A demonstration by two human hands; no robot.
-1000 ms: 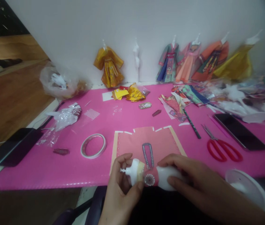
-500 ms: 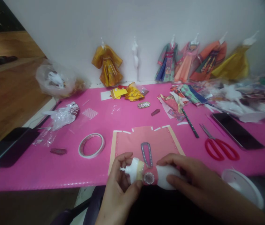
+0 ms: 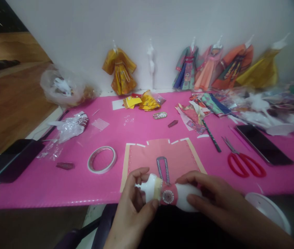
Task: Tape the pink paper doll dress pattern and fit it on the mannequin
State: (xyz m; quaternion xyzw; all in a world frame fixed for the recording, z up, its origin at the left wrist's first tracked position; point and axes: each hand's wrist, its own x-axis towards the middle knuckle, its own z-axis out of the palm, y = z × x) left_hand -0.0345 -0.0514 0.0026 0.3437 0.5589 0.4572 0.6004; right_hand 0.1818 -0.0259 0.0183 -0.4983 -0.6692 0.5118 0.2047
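Between my hands lies a small white doll mannequin (image 3: 185, 195), held sideways with its neck to the left. A cream band (image 3: 157, 189) and a coral-pink waistband (image 3: 172, 188) with a round beaded ornament (image 3: 168, 196) wrap its body. My left hand (image 3: 137, 205) is closed around the shoulder end, thumb on the cream band. My right hand (image 3: 209, 193) grips the hip end. Just behind the mannequin, a coral fabric piece (image 3: 143, 157) with tan side edges and white tape strips lies flat, and a grey beaded loop trim (image 3: 162, 164) rests over it.
Around the pink table (image 3: 105, 193) lie a tape roll (image 3: 91, 166), red-handled scissors (image 3: 245, 166), a phone (image 3: 263, 145), a dark pen (image 3: 211, 136) and a black device (image 3: 11, 160). Dressed mannequins, such as one in a gold robe (image 3: 119, 69), stand along the wall. Fabric scraps and bags crowd the right.
The mannequin has shifted very slightly to the right in my hands' grip. Otherwise the view has barely moved.
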